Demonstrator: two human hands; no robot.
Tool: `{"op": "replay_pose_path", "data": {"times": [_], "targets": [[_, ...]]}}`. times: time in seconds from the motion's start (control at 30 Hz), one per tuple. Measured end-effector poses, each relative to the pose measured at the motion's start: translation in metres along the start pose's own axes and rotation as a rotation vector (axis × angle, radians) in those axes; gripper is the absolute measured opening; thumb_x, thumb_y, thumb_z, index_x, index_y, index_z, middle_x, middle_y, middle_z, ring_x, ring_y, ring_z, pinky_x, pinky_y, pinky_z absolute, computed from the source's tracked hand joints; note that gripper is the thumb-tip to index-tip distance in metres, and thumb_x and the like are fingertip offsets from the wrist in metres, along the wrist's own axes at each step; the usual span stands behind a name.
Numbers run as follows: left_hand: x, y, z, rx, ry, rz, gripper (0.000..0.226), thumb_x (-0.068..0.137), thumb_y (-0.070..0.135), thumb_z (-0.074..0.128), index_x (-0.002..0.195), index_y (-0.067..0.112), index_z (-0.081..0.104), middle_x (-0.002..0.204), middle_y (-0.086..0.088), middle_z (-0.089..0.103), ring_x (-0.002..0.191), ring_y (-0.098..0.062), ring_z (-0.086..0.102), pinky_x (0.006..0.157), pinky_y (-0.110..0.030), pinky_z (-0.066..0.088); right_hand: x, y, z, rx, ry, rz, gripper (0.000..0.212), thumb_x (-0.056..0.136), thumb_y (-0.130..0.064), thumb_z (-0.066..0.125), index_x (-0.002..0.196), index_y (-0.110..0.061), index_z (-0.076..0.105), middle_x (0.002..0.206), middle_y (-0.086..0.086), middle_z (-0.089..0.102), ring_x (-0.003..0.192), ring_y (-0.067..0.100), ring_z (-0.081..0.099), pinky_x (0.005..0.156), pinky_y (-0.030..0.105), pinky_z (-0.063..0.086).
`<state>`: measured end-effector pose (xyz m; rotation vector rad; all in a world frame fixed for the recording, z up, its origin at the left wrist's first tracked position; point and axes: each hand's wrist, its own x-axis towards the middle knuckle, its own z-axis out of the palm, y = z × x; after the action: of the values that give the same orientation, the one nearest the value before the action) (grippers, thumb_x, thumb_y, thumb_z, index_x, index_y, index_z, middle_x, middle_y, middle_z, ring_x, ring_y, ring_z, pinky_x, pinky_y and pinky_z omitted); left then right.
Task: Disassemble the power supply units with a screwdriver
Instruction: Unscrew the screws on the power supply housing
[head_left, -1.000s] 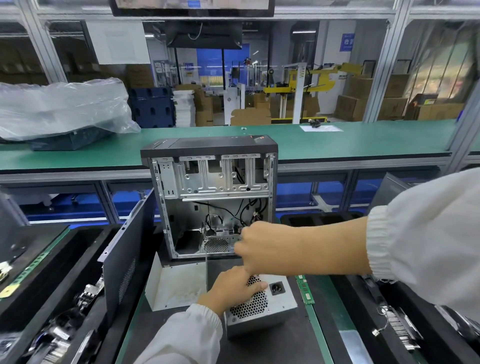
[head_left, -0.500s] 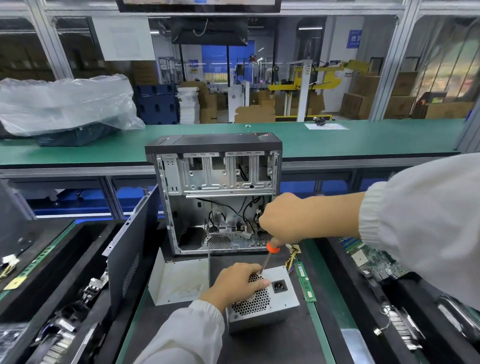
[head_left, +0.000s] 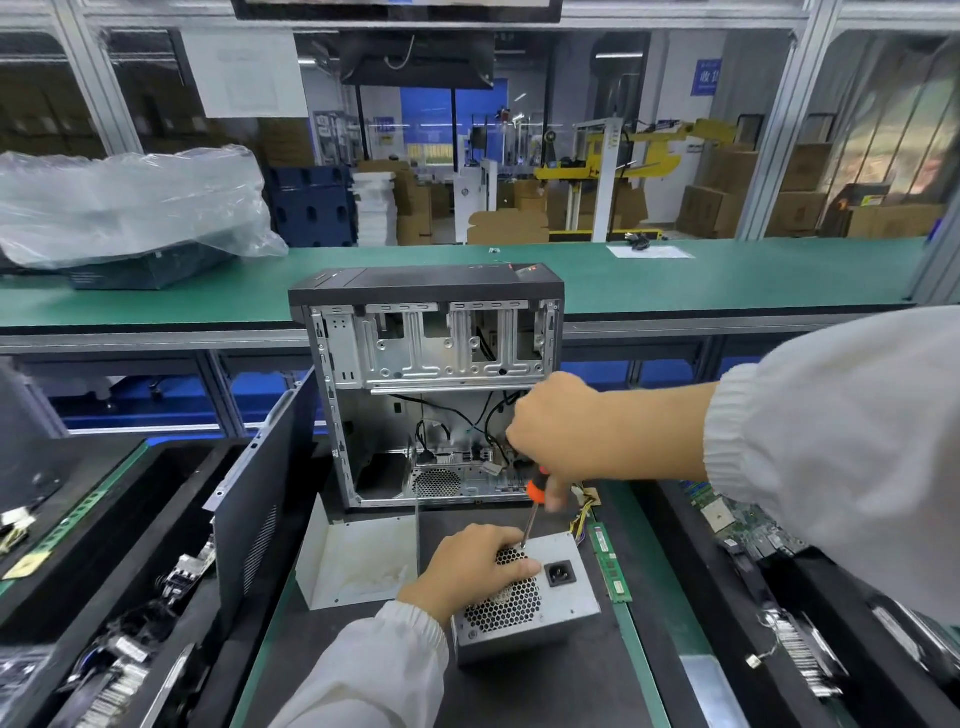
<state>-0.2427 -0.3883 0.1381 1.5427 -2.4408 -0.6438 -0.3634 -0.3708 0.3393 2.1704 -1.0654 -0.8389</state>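
Note:
A grey metal power supply unit (head_left: 566, 597) with a honeycomb grille and a black socket lies on the dark mat in front of me. My left hand (head_left: 475, 564) grips its top left corner, fingers curled over the grille. My right hand (head_left: 563, 436) holds a screwdriver (head_left: 534, 506) with an orange and black handle. The screwdriver's tip rests on the unit's top face near its far edge, just beside my left fingers.
An open computer case (head_left: 431, 389) stands upright behind the unit, cables inside. A white metal panel (head_left: 358, 556) leans at its left. A green memory stick (head_left: 610, 564) lies to the right. Black bins (head_left: 104, 545) of parts flank both sides; a circuit board (head_left: 748, 525) lies right.
My right hand drew back from the case and rose, bringing the screwdriver into sight with its tip down on the unit. My left hand stayed on the unit.

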Motion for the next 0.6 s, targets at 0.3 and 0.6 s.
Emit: {"op": "replay_pose_path", "data": {"times": [0.3, 0.6], "targets": [[0.002, -0.002, 0.002, 0.010, 0.014, 0.000, 0.038, 0.091, 0.062, 0.051, 0.110, 0.030, 0.060, 0.107, 0.010, 0.067, 0.103, -0.015, 0.060, 0.084, -0.035, 0.045, 0.020, 0.023, 0.004, 0.876, -0.783, 0.183, 0.033, 0.099, -0.031, 0.047, 0.080, -0.004, 0.051, 0.070, 0.005, 0.057, 0.035, 0.008, 0.041, 0.033, 0.013, 0.032], [0.003, 0.000, 0.002, 0.010, -0.017, -0.040, 0.049, 0.090, 0.063, 0.051, 0.118, 0.024, 0.062, 0.121, 0.006, 0.066, 0.116, -0.017, 0.056, 0.093, -0.037, 0.046, -0.022, -0.017, 0.002, -0.484, 0.413, -0.531, 0.016, 0.088, -0.013, 0.055, 0.082, -0.024, 0.064, 0.092, -0.006, 0.057, 0.077, 0.016, 0.049, 0.056, 0.027, 0.031]]}}
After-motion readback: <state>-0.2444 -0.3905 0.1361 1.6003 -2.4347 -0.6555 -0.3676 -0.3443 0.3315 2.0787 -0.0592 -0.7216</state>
